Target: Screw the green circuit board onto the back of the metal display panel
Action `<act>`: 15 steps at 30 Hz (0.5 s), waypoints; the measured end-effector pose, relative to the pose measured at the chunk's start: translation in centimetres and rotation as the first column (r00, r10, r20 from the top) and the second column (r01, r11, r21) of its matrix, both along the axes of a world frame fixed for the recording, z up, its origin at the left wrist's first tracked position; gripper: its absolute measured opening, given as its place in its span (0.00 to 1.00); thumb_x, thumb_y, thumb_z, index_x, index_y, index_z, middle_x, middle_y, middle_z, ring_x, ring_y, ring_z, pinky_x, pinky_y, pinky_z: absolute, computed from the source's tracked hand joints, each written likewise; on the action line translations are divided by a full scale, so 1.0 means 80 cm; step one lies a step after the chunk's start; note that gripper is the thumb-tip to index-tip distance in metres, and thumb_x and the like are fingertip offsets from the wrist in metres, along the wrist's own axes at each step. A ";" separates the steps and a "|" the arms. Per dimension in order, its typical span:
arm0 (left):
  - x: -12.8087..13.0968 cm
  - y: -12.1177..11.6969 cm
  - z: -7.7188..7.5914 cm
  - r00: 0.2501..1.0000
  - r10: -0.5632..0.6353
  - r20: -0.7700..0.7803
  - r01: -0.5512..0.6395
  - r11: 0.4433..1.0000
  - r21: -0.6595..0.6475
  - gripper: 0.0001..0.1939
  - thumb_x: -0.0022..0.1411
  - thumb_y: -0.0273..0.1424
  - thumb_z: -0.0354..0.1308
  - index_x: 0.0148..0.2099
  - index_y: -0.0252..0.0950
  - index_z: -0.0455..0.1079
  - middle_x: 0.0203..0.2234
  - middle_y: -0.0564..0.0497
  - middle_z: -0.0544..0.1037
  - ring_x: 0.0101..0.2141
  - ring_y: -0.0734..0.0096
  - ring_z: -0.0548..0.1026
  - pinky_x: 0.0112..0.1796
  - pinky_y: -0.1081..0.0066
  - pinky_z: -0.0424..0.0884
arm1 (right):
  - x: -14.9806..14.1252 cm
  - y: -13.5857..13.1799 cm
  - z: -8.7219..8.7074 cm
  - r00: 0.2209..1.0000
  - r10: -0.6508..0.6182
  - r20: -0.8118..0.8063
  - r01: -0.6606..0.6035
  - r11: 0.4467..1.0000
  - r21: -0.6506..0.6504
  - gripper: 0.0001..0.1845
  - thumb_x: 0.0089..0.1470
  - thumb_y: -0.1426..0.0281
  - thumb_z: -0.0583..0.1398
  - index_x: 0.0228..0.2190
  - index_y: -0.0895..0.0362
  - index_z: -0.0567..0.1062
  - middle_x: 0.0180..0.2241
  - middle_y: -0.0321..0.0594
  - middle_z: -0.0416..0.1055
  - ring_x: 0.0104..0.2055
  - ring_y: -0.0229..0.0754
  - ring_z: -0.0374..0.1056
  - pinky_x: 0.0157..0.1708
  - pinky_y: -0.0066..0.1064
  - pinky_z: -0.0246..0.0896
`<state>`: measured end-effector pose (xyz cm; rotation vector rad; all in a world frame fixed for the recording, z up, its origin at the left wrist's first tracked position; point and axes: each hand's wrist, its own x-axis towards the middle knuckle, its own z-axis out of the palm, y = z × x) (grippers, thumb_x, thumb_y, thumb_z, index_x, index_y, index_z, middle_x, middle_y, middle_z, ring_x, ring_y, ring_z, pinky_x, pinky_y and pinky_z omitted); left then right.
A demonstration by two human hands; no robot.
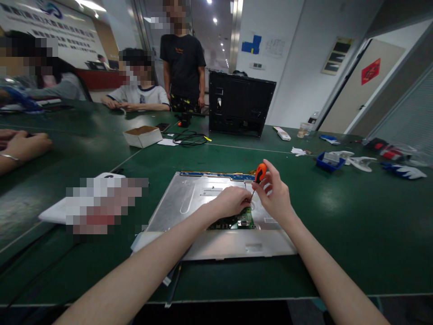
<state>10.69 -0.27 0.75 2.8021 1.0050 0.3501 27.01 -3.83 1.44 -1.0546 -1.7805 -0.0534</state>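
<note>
My right hand [275,196] grips a screwdriver [260,173] with an orange and black handle. Its thin shaft slants down toward a green circuit board [248,219]. My left hand [232,201] is closed over the board, fingertips pinched together beside the lower end of the shaft; what they hold is hidden. The board is on a flat silver metal display panel [169,203] that lies on the green table. Along the panel's far edge runs a narrow blue circuit strip [216,176]. My left hand covers part of the green board.
A black monitor housing [240,106] stands behind the panel. Beyond it to the left are a cardboard box [142,136] and a coiled black cable [191,138]. A blue tray [329,162] and gloves [404,170] lie right. Several people are around the table; another person's hands [25,146] rest left.
</note>
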 end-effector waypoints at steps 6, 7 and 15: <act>0.000 0.002 -0.003 1.000 -0.015 0.018 0.015 1.000 0.006 0.04 0.61 0.25 0.60 0.35 0.36 0.76 0.33 0.49 0.82 0.35 0.62 0.79 0.34 0.73 0.68 | 0.001 0.000 -0.003 1.000 0.021 0.010 -0.021 0.999 -0.030 0.34 0.62 0.67 0.55 0.65 0.51 0.49 0.33 0.38 0.73 0.26 0.40 0.70 0.24 0.29 0.66; 0.000 0.002 -0.004 1.000 -0.017 0.021 0.017 1.000 0.004 0.04 0.61 0.25 0.60 0.35 0.36 0.76 0.33 0.49 0.82 0.35 0.62 0.79 0.34 0.73 0.68 | 0.001 -0.001 -0.004 1.000 0.026 0.010 -0.025 0.999 -0.041 0.34 0.63 0.67 0.55 0.66 0.51 0.48 0.33 0.39 0.74 0.27 0.41 0.70 0.24 0.30 0.66; 0.000 0.003 -0.004 1.000 -0.014 0.008 0.014 1.000 -0.003 0.04 0.61 0.25 0.59 0.36 0.36 0.76 0.33 0.48 0.82 0.35 0.62 0.79 0.33 0.73 0.68 | -0.001 -0.003 0.000 1.000 0.024 0.016 -0.023 0.999 -0.050 0.34 0.62 0.67 0.54 0.65 0.51 0.48 0.31 0.37 0.73 0.25 0.40 0.69 0.22 0.29 0.64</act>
